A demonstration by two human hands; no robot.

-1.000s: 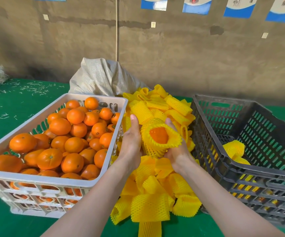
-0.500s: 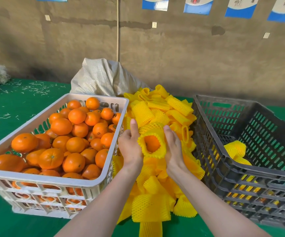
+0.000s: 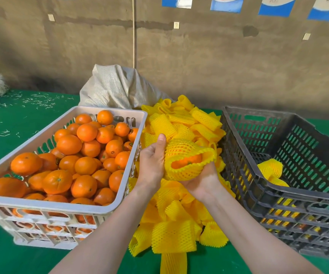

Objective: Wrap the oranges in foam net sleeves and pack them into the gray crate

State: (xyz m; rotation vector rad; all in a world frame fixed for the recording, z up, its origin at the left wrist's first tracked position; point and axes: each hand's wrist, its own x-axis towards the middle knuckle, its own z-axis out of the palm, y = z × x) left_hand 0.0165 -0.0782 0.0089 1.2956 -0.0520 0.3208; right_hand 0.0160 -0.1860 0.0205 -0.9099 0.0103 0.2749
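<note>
Both hands hold one orange (image 3: 187,162) inside a yellow foam net sleeve (image 3: 181,151) above the pile of loose sleeves (image 3: 173,234). My left hand (image 3: 152,165) grips the sleeve's left side, thumb up along it. My right hand (image 3: 205,180) cups the sleeved orange from below. The sleeve's open end faces me and the orange shows through it. The gray crate (image 3: 278,196) stands to the right with wrapped oranges (image 3: 271,171) in it. A white crate (image 3: 64,206) on the left is full of bare oranges (image 3: 84,167).
A grey woven sack (image 3: 118,88) lies behind the white crate and the sleeve pile. Everything stands on a green table cover (image 3: 11,119) strewn with pale shavings at the far left. A brown wall closes the back.
The sleeve has been pulled further over the orange. My right hand has turned under the fruit and now cups it from below; the bundle has tipped so its opening faces me.
</note>
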